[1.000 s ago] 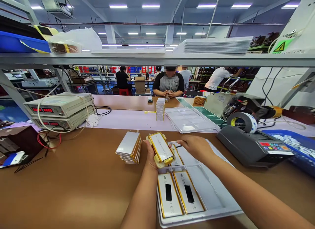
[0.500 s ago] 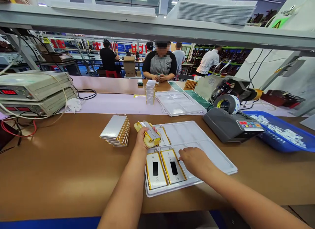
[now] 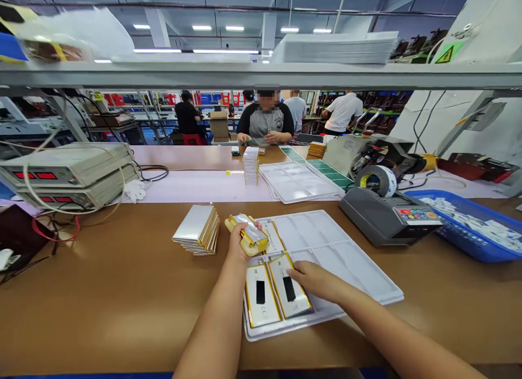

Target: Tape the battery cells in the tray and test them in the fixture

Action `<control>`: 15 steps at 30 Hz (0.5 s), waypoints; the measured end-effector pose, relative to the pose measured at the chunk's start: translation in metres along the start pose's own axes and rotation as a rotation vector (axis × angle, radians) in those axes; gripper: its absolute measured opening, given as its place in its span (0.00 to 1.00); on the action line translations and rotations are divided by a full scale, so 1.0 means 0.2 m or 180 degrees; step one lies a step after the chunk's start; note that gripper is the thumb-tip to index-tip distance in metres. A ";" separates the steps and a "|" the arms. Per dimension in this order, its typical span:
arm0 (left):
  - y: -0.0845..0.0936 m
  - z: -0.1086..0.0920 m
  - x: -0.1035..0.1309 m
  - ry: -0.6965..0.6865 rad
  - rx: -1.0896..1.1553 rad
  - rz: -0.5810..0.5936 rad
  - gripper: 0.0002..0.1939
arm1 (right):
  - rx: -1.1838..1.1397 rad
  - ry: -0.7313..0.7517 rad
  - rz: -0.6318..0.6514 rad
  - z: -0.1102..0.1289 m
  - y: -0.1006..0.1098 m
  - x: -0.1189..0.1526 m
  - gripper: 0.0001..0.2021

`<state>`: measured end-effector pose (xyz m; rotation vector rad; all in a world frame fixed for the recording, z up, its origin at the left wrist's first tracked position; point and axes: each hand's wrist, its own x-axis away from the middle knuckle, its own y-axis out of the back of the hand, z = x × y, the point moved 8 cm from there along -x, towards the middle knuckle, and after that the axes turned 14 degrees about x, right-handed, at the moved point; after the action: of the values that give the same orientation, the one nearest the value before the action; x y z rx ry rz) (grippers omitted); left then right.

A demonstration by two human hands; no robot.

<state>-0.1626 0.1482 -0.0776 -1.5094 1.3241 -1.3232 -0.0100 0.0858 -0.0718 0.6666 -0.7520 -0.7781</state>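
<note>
My left hand [image 3: 240, 243] is wrapped round a small silver battery pack with a pale yellow block [image 3: 249, 235], held above the tray's left edge. My right hand [image 3: 312, 278] grips the right edge of a flat pouch battery [image 3: 281, 267], thumb on top and fingers hidden beneath. This battery has yellow edges and a black strip, and looks slightly lifted in its compartment. Left of it lies a like battery [image 3: 256, 308], also with a black strip. A third battery [image 3: 274, 237] sits in the compartment behind, partly hidden by the left hand's load. All three are in the white tray [image 3: 350, 259].
A stack of batteries [image 3: 196, 229] stands left of the tray. To the right are a tape dispenser [image 3: 387, 216] and a blue basket [image 3: 468, 243] of white pieces. Power supplies [image 3: 73, 172] stand at left. Beyond are more trays [image 3: 302, 180] and a seated co-worker [image 3: 265, 120].
My right hand has closed on the right battery's edge and raised it slightly. The left hand keeps its pack. The camera view has tilted up a little.
</note>
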 end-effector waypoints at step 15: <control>-0.46 -0.29 0.42 -0.1599 -0.2499 -0.0069 0.34 | -0.2174 -0.0184 -0.0424 -0.31 0.26 -0.20 0.19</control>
<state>-0.2016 0.0929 0.0406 -2.1834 1.5489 -0.3491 0.0376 0.1604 -0.0809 0.0762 -0.4482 -1.1052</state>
